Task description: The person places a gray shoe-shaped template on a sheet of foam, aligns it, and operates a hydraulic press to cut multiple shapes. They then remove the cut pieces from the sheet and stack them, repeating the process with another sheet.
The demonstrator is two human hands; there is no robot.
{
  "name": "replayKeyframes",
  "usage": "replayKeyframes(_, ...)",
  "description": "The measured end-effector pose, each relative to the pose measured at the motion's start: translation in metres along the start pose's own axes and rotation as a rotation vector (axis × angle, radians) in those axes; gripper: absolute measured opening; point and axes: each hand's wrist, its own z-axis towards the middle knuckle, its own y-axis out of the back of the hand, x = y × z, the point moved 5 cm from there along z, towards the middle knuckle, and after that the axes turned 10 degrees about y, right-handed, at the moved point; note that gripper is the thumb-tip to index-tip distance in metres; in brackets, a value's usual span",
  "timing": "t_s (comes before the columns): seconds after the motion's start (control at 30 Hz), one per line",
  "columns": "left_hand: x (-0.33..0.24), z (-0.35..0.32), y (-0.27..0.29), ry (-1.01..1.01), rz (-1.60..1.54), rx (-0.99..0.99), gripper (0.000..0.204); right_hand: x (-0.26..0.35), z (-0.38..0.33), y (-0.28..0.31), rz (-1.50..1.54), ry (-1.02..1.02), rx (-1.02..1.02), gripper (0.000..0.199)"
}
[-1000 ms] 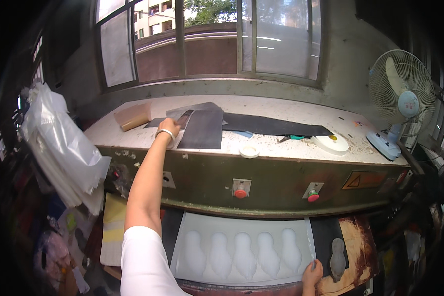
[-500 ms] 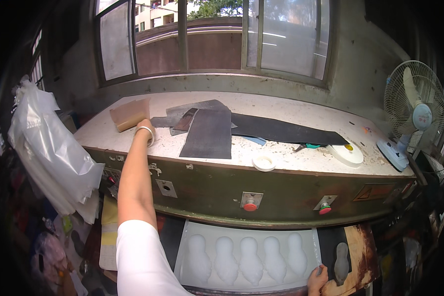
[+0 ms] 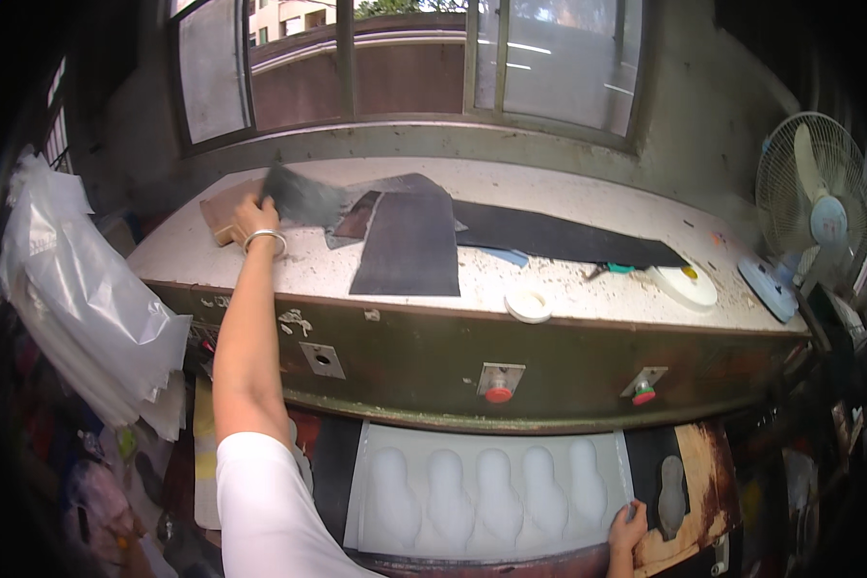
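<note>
Counter (image 3: 588,197): dark strips (image 3: 407,246) and a brown roll (image 3: 220,214) are borne on it.
Pale sheet (image 3: 469,453): five rounded forms (image 3: 496,496) are lined along it.
Dark sheet (image 3: 303,197): it is held (blurred) at the counter's left end.
Left hand (image 3: 252,222): the dark sheet is pinched by its fingers.
Right hand (image 3: 627,530): fingers are curled at the pale sheet's right edge; a pinch cannot be told.

Wide downward fisheye view from the head
</note>
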Motion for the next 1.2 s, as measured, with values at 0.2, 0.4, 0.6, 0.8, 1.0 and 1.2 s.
replayKeyframes(0.2,-0.054,-0.071,0.086,-0.272,-1.037,0.022,0.031,-0.005,-0.002,0.003,0.0,-0.082,0.076,0.031)
replayKeyframes(0.4,-0.062,-0.303,0.152,-0.716,-1.154,0.73,0.02,0.046,-0.006,0.048,0.039,0.179,-0.1,0.023)
replayKeyframes(0.6,-0.03,-0.515,0.124,-0.127,-0.925,1.642,0.009,0.098,-0.002,0.069,1.292,-0.095,0.324,0.043)
replayKeyframes(0.8,0.012,-0.687,0.099,0.293,-0.766,1.855,0.03,0.073,0.011,0.099,1.453,-0.373,0.256,0.02)
replayKeyframes(1.0,0.061,-0.747,0.106,-0.919,-0.232,1.275,0.052,-0.067,0.069,0.107,0.944,-0.561,0.07,0.02)
replayKeyframes(1.2,0.09,-0.776,0.114,-1.161,-0.009,1.087,0.063,-0.072,0.091,0.08,0.992,-0.494,0.202,0.019)
